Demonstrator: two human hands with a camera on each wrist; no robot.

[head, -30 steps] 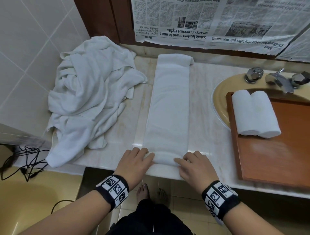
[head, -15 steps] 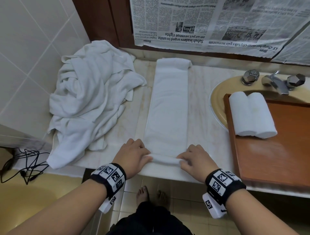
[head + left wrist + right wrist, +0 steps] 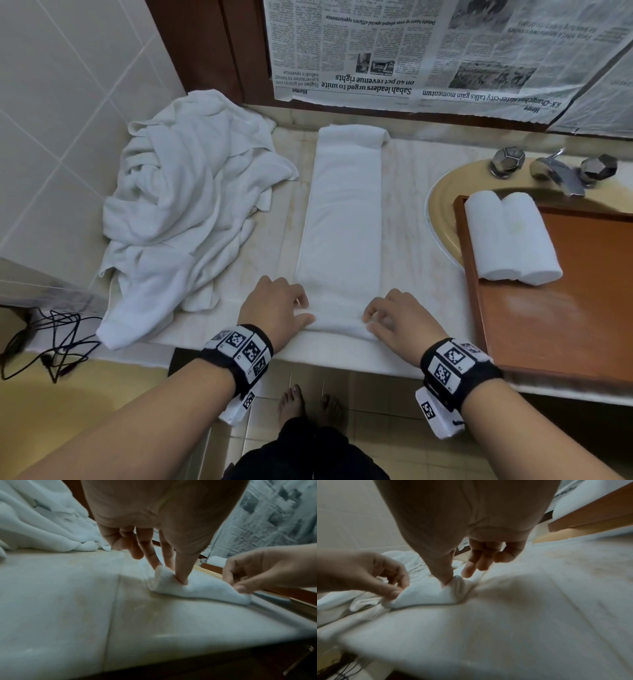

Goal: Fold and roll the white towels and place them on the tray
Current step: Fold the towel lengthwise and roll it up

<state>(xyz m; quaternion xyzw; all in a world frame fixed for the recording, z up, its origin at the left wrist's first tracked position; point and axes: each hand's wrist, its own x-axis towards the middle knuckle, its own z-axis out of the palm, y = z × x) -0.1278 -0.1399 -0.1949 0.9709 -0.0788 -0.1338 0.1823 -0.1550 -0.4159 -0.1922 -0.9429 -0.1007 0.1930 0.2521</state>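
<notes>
1. On the pale counter (image 3: 404,240), a long folded white towel (image 3: 346,212) lay flat, running from the near edge to the far wall, where its far end was turned over.
2. At the near end of this towel, a small roll (image 3: 197,588) was started; it lay across the strip.
3. The left hand (image 3: 274,305) pinched the left end of the roll, with the thumb (image 3: 181,569) pressed on top and the other fingers behind it.
4. The right hand (image 3: 400,318) pinched the right end of the roll between thumb and curled fingers (image 3: 477,562).
5. To the right, a brown wooden tray (image 3: 565,325) sat partly over the yellow sink (image 3: 442,205), and two rolled towels (image 3: 513,236) lay side by side, touching, in its far left corner.
6. To the left, a heap of loose white towels (image 3: 185,212) lay on the counter near the tiled wall (image 3: 54,120).
7. Behind the counter, newspaper sheets (image 3: 428,51) covered the far wall.
</notes>
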